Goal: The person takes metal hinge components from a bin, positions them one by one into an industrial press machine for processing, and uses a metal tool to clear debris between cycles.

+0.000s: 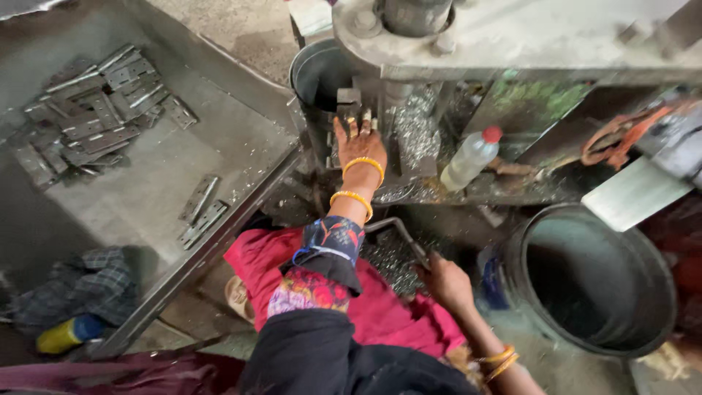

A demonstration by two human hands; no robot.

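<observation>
Entry: we are seeing the left hand (pixel 360 143) resting flat, fingers spread, on the press bed (pixel 409 139) beneath the steel ram (pixel 414 14), and judging crushing likely if it drops; the right hand (pixel 446 281) is clasping a bent metal lever (pixel 398 234); dull grey hinge plates (pixel 91 117) are lying heaped on the worktop (pixel 146 197)

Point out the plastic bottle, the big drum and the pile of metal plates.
bottle (pixel 468 161), head view, middle of its clear body
drum (pixel 662 292), head view, right side of its rim
plates (pixel 88 121), head view, middle of the pile
</observation>
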